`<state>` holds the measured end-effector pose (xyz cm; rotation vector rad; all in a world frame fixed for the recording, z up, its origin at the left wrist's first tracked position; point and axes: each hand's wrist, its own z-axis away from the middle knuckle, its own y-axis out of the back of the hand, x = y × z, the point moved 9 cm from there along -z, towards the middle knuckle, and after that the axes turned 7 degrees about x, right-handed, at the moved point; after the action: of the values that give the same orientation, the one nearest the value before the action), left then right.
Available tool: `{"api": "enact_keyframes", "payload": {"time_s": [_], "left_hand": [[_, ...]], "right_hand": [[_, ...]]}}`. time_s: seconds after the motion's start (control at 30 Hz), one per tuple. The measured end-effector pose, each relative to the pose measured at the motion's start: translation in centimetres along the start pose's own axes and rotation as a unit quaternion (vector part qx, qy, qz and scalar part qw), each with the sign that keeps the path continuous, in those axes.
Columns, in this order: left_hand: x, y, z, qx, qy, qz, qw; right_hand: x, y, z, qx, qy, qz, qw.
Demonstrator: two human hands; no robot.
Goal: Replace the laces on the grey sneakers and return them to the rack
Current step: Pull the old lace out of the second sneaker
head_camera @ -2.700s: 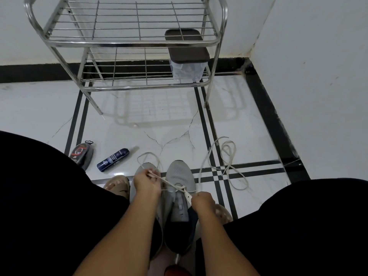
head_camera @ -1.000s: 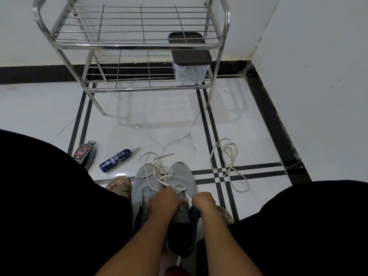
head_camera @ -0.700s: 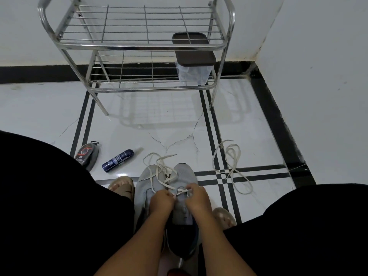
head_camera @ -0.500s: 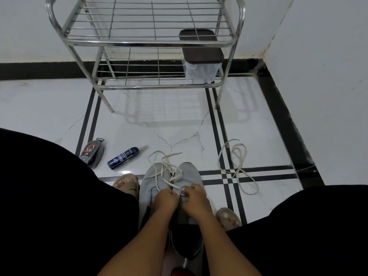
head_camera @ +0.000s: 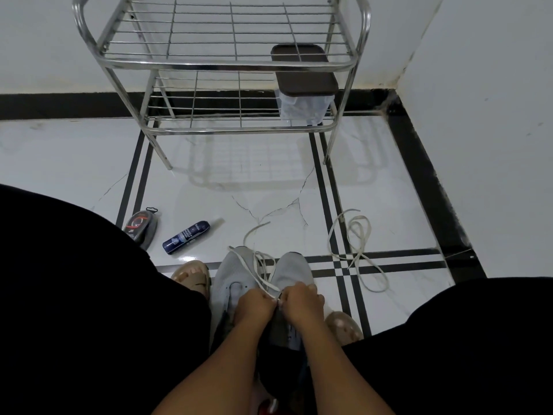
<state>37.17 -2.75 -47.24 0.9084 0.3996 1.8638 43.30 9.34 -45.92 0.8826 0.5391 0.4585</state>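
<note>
Both hands, apart with the lace drawn taut between them 2.7 s ago, are now knuckle to knuckle over the right-hand sneaker's eyelets.

Left hand (head_camera: 254,307): pinched on the white lace (head_camera: 263,283) at the throat of the shoe.
Right hand (head_camera: 302,304): fingers curled down at the same spot; it appears to pinch the lace end, though the tip itself is hidden.
Grey sneakers (head_camera: 236,283): pair side by side on the floor between the person's knees, toes toward the rack; slack lace trails over both toe boxes.
Second lace (head_camera: 356,250): loose coil on the floor, right of the shoes, across the black tile lines.

Step in hand, as judged: threading an eyelet. Best done by keeping the lace flat, feeding the tip straight through, then drawing both ends to even length before the next row.

Surroundings: glossy white tiled floor (head_camera: 89,163), cracked near the centre, black inlay stripes and black skirting. Metal wire rack (head_camera: 227,64), both shelves free of shoes, stands against the far wall near the room corner, with a lidded clear container (head_camera: 302,94) at its right end. Spray bottle (head_camera: 185,236) and shoe-polish sponge (head_camera: 140,226) lie left of the shoes.
</note>
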Motion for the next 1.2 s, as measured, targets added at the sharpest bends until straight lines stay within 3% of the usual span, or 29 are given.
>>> {"api": "enact_keyframes", "payload": {"time_s": [0.03,0.07,0.1,0.13,0.2,0.23,0.27,0.3,0.37,0.4,0.43,0.5,0.57,0.63,0.67,0.7,0.73,0.8,0.83,0.87,0.93,0.97,1.0,1.07,1.13,1.2], "left_hand": [[-0.1,0.1,0.0,0.004,0.001,0.003,1.000],[-0.2,0.3,0.0,0.010,0.003,0.006,1.000],[-0.3,0.5,-0.1,0.015,0.006,0.007,1.000],[-0.4,0.6,-0.1,0.017,0.008,0.009,1.000],[-0.4,0.5,-0.1,0.013,0.005,0.016,1.000],[-0.2,0.3,0.0,0.008,-0.001,0.020,1.000],[-0.1,0.0,0.1,0.002,-0.007,0.022,1.000],[0.1,0.0,0.1,-0.001,-0.015,0.021,1.000],[0.3,-0.1,0.1,-0.004,-0.023,0.019,1.000],[0.4,-0.2,0.1,-0.005,-0.025,0.021,0.999],[0.3,-0.1,0.0,-0.007,-0.026,0.023,0.999],[0.4,0.0,0.0,-0.006,-0.029,0.022,0.999],[0.3,0.2,-0.1,-0.003,-0.029,0.020,0.999],[0.1,0.3,-0.2,0.000,-0.028,0.017,0.999],[0.0,0.3,-0.3,0.001,-0.026,0.015,1.000],[0.0,0.3,-0.3,0.000,-0.023,0.012,1.000],[0.0,0.4,-0.3,-0.002,-0.022,0.012,1.000],[0.0,0.3,-0.4,-0.006,-0.021,0.011,1.000],[0.0,0.2,-0.3,-0.007,-0.020,0.011,1.000],[0.0,0.2,-0.3,-0.007,-0.020,0.011,1.000],[0.0,0.1,-0.4,-0.008,-0.023,0.008,1.000],[0.1,0.1,-0.4,-0.008,-0.023,0.006,1.000],[0.1,0.1,-0.4,-0.008,-0.024,0.006,1.000],[0.2,0.2,-0.3,-0.005,-0.024,0.007,1.000],[0.0,0.5,-0.3,0.003,-0.021,0.000,1.000],[-0.3,0.5,-0.4,0.002,-0.018,-0.009,1.000]], "right_hand": [[0.7,0.6,0.1,0.006,-0.044,-0.070,0.997],[2.3,1.6,0.0,0.025,-0.141,-0.227,0.963],[4.2,3.2,-0.1,0.069,-0.242,-0.413,0.875],[5.8,4.1,-0.3,0.098,-0.327,-0.590,0.731],[7.2,5.9,-0.3,0.172,-0.355,-0.812,0.429],[7.7,6.9,-0.5,0.194,-0.337,-0.841,0.376],[7.5,7.9,-1.0,0.195,-0.317,-0.820,0.435],[6.6,8.4,-1.4,0.178,-0.293,-0.749,0.566],[3.9,7.8,-1.9,0.126,-0.186,-0.450,0.864],[2.2,6.2,-1.8,0.089,-0.099,-0.269,0.954],[0.9,4.3,-1.2,0.066,-0.022,-0.130,0.989],[0.3,1.4,0.6,0.060,0.030,-0.026,0.997],[0.1,1.0,1.5,0.074,0.013,-0.039,0.996],[0.7,3.2,1.2,0.112,-0.059,-0.126,0.984],[2.4,5.2,0.5,0.166,-0.139,-0.238,0.947],[4.7,6.9,0.1,0.209,-0.238,-0.368,0.874],[6.4,7.5,-0.1,0.224,-0.312,-0.496,0.779],[6.7,7.7,-0.7,0.170,-0.342,-0.698,0.606],[6.1,7.7,-0.9,0.135,-0.329,-0.725,0.590],[5.1,7.9,-1.2,0.107,-0.299,-0.686,0.654],[2.5,7.4,-1.1,0.072,-0.187,-0.450,0.870],[1.2,6.1,-0.9,0.058,-0.114,-0.301,0.945],[0.4,4.3,-0.2,0.042,-0.061,-0.197,0.977],[0.7,1.3,1.2,0.036,-0.044,-0.124,0.991],[2.1,0.3,2.1,0.048,-0.132,-0.210,0.968],[2.4,2.2,1.9,0.081,-0.165,-0.287,0.940]]}}
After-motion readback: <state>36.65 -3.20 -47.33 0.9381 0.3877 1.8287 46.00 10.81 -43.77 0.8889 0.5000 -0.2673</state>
